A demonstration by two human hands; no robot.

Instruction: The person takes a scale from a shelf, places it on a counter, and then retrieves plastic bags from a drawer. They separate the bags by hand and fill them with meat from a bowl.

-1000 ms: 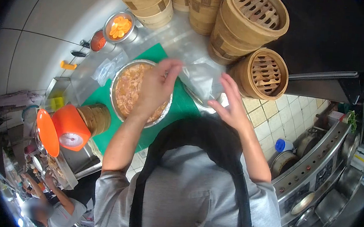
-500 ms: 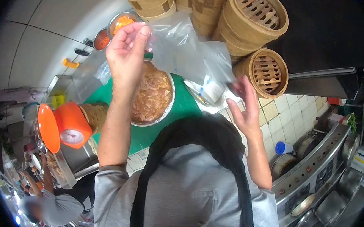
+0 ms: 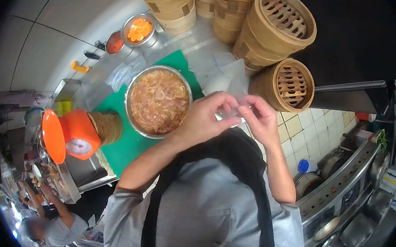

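Observation:
A clear plastic bag (image 3: 221, 71) hangs and lies to the right of the bowl, its near edge gathered between my two hands. My left hand (image 3: 208, 117) is curled, its fingertips and thumb closed around that edge. Facing it, my right hand (image 3: 260, 120) pinches the same plastic, with thumb and index finger almost touching the left fingertips. A round metal bowl (image 3: 127, 99) full of sliced, marinated meat (image 3: 158, 100) rests on a green cutting board (image 3: 111, 151), just left of my left hand.
Stacked bamboo steamers (image 3: 274, 31) stand at the back, with a smaller steamer (image 3: 293, 85) at right. Carrot slices (image 3: 139, 30) sit in a metal container. An orange scale (image 3: 80, 134) is at left. A stove (image 3: 337, 197) runs along the right; another person (image 3: 59, 226) works lower left.
My left hand has come down and right from above the bowl. My right hand, open before, now pinches the bag beside it. The bag has dropped lower, uncovering the bowl and carrots.

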